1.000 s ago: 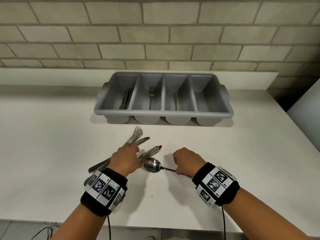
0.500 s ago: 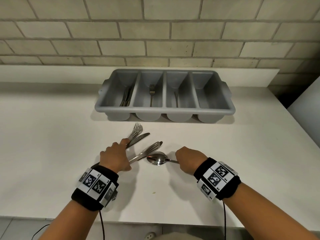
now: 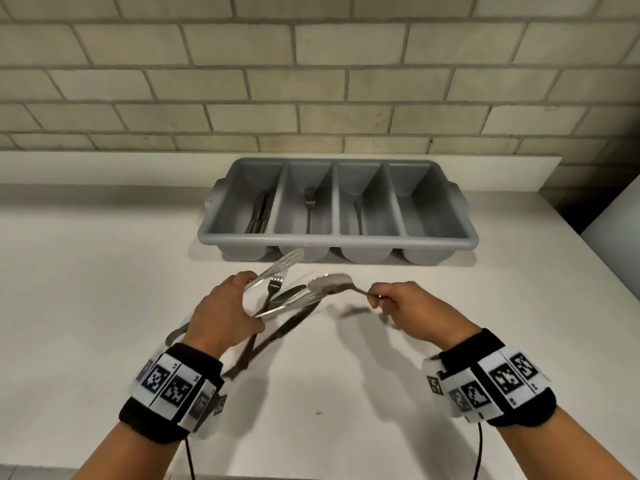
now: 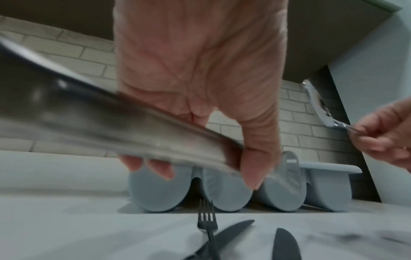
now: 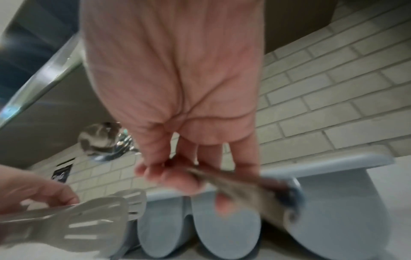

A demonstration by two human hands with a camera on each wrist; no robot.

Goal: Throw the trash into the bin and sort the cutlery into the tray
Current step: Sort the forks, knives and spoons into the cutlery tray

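My left hand (image 3: 242, 299) grips two forks (image 3: 280, 266) by their handles, lifted off the white counter (image 3: 104, 306); in the left wrist view the forks (image 4: 111, 126) are a blur under the thumb. My right hand (image 3: 377, 297) pinches the handle of a spoon (image 3: 332, 284), its bowl raised and pointing left. On the counter below lie one fork (image 4: 206, 221) and two knives (image 4: 235, 227). Behind stands the grey four-compartment tray (image 3: 440, 242): knives (image 3: 258, 216) in the leftmost slot, a fork (image 3: 309, 209) in the second, a spoon (image 3: 358, 216) in the third.
A brick wall (image 3: 311, 81) and a low white ledge (image 3: 104, 168) back the counter. The counter's right edge drops off beside a pale cabinet (image 3: 616, 223). A small crumb (image 3: 318, 413) lies near the front edge.
Both hands have risen off the counter: the left lifted two forks out of the pile, the right lifted the spoon. One fork and the knives stayed down.
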